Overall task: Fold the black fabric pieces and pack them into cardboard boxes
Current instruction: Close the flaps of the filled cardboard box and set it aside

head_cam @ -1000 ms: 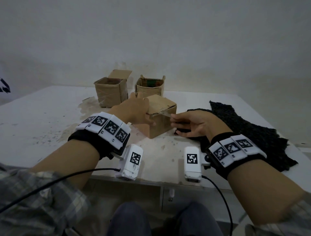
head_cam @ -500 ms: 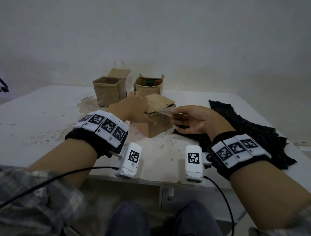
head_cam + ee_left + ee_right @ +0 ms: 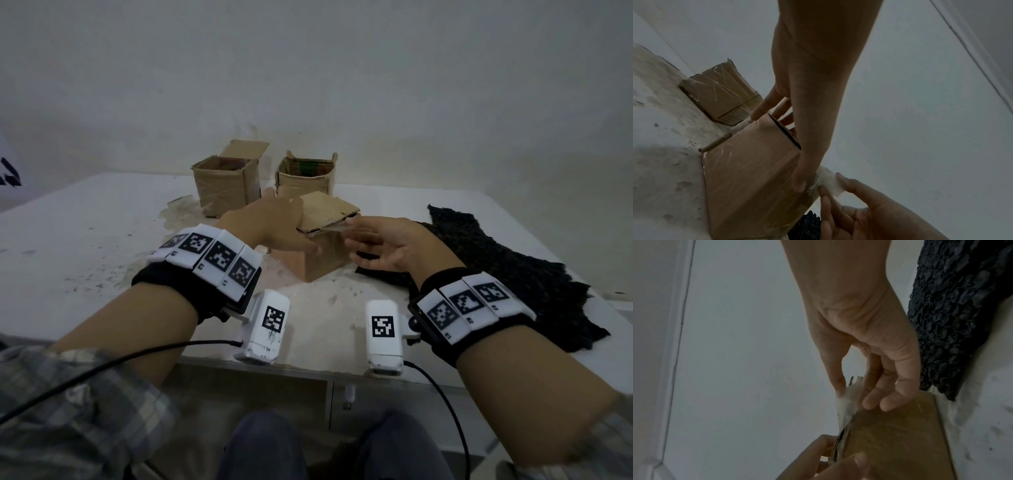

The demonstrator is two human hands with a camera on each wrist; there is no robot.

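A closed cardboard box (image 3: 325, 260) stands in the middle of the table. My left hand (image 3: 270, 229) holds it from above, fingers over the top flap (image 3: 777, 113) and thumb (image 3: 799, 181) down its front. My right hand (image 3: 383, 246) pinches a whitish strip of tape (image 3: 337, 228) between thumb and forefinger at the box's upper edge; the tape strip (image 3: 846, 400) still clings to the box (image 3: 900, 434). A flat piece of black fabric (image 3: 513, 270) lies on the table just right of the box, partly under my right hand.
Two open cardboard boxes (image 3: 222, 185) (image 3: 306, 174) stand behind the closed one, near the wall. The white table (image 3: 85, 246) is scuffed and dusty on the left. Its front edge runs below my wrists, and cables trail from both wrist cameras.
My right hand has risen slightly with the tape strip, from the box's side to its top edge. The left hand keeps its hold on the box.
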